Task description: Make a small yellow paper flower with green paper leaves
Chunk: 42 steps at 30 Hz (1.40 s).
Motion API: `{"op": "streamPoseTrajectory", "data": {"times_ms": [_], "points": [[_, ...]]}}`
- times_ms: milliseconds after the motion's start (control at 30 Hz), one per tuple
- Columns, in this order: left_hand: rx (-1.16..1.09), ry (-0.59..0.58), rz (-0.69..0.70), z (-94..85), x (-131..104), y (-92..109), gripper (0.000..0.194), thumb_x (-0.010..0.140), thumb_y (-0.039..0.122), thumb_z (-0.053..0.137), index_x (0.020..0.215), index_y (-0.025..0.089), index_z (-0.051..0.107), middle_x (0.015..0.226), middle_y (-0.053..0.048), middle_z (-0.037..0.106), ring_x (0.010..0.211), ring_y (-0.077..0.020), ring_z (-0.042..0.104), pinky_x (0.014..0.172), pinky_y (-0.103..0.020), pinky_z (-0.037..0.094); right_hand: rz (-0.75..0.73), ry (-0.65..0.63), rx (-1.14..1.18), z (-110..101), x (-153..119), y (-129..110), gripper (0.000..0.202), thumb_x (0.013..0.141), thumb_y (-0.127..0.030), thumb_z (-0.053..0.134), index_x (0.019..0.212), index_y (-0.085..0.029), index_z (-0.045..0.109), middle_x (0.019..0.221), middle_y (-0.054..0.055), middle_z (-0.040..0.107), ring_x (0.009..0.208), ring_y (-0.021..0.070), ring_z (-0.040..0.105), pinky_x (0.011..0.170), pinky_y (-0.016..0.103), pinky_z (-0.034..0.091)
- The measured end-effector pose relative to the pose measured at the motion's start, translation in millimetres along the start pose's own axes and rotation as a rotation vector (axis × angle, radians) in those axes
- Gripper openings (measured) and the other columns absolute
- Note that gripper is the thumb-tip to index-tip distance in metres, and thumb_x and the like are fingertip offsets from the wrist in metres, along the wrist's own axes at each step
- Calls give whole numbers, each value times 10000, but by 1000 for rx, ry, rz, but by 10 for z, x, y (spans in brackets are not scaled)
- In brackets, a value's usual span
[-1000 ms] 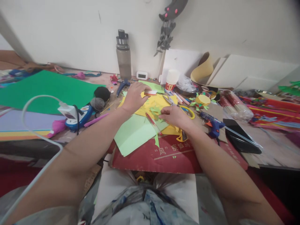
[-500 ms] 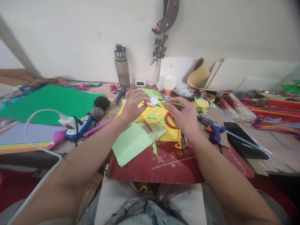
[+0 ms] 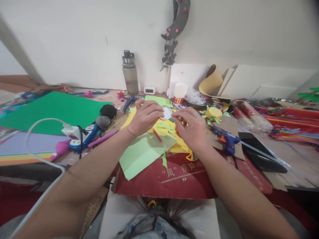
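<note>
My left hand (image 3: 146, 117) is closed on a small round white piece (image 3: 166, 113), like the base of a paper cup, holding it at its left side. At the right edge of that piece are the pinched fingers of my right hand (image 3: 190, 127). The thin green paper strip seen in them a moment ago is mostly hidden by the hand now. Below both hands lie yellow paper (image 3: 179, 146), light green sheets (image 3: 144, 154) and a red pencil-like stick (image 3: 159, 137). A yellow-handled cutter (image 3: 191, 156) is partly covered by my right wrist.
A blue glue gun (image 3: 229, 141) and a black flat object (image 3: 261, 152) lie to the right. Behind stand a paper cup (image 3: 179, 91), a water bottle (image 3: 130, 76) and a small clock (image 3: 149, 90). Green sheet (image 3: 54, 113) and a white cable (image 3: 30, 132) are left.
My right hand has moved left, bringing its fingertips against the white round piece. That piece has shifted slightly right and down in my left hand.
</note>
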<state>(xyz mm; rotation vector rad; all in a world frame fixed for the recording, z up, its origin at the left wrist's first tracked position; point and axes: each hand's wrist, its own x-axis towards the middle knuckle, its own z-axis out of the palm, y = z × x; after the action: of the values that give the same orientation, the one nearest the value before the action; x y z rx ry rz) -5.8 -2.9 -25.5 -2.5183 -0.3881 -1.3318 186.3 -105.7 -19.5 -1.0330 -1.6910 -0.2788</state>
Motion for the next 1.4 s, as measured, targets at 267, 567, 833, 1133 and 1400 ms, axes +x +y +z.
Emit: {"op": "streamPoseTrajectory", "data": {"times_ms": [267,567,833,1133,1400], "points": [[-70,-113,-137,-22,7,23,163,981,261,554,890,296,685,1045,-18,761,1120,-221,619,1002,-467,365,-16,-90,-84,25,-34,18,166,952,-217,595,928,-247,757,887,85,714,879,231,669,795,414,554],[-52,-117,-120,-22,6,23,177,988,259,537,892,293,682,1044,-15,763,1126,-220,618,993,-472,357,-38,-111,-113,57,-63,29,149,952,-208,594,920,-249,733,893,78,704,908,231,662,839,411,524],[-36,-128,-110,-17,2,22,199,991,256,515,900,289,689,1047,-17,765,1125,-220,611,983,-468,364,-24,-112,-61,65,-58,26,141,917,-173,628,941,-252,742,890,68,685,886,225,650,818,404,520],[-52,-140,-109,0,-9,18,197,996,279,522,913,297,700,1061,-21,764,1139,-217,612,1007,-475,370,-35,-134,-90,83,-78,44,148,948,-204,597,925,-244,738,864,72,672,882,224,644,825,406,519],[-69,-112,-97,8,-19,13,176,990,257,541,918,305,694,1047,-11,763,1133,-216,622,1000,-472,358,-24,-145,-51,65,-61,30,151,891,-172,645,1002,-242,720,900,70,652,891,229,632,818,407,515]]}}
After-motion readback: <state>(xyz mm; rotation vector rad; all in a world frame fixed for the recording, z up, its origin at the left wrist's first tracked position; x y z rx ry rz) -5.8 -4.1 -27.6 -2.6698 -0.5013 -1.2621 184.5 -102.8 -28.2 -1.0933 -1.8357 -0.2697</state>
